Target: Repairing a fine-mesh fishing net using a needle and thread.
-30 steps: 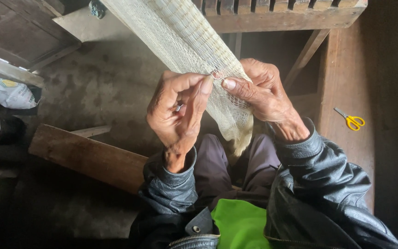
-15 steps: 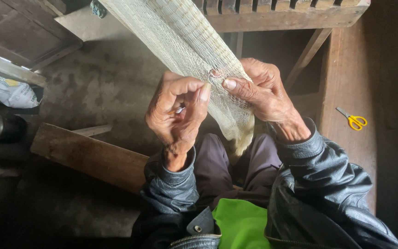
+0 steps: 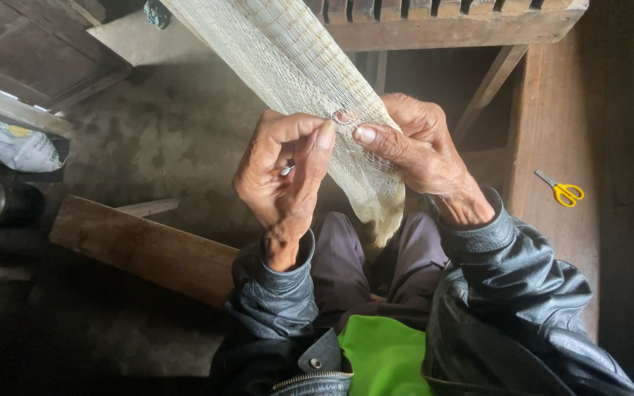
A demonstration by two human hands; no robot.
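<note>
**Two hands pinch one spot on a pale net**

Two bare hands meet at a single point on the cream-coloured fine-mesh net (image 3: 310, 81). The left hand (image 3: 284, 176) is curled nearly closed, its thumb tip pressed to the mesh; a small pale thing sits tucked in the palm, too small to tell what it is. The right hand (image 3: 420, 150) also pinches, thumb on top and fingers hidden behind the cloth, the two thumb tips just beside each other.

The net runs taut from the top of the frame down to the grip, then hangs slack over the person's lap. Judged from how it drapes: very light, soft, no stiffness, open-weave and likely to snag or tear if pulled hard. Best held by fingertip pinch at the strands close to the working point, with both hands keeping tension.

Further out: black leather jacket sleeves (image 3: 522, 286), a brown wooden plank (image 3: 148, 249) lying on the grey concrete floor (image 3: 170, 139), yellow-handled scissors (image 3: 563, 191) on a wooden bench (image 3: 544, 110) at the right, well apart from the hands, and a white plastic bag (image 3: 9, 143) at far left.
</note>
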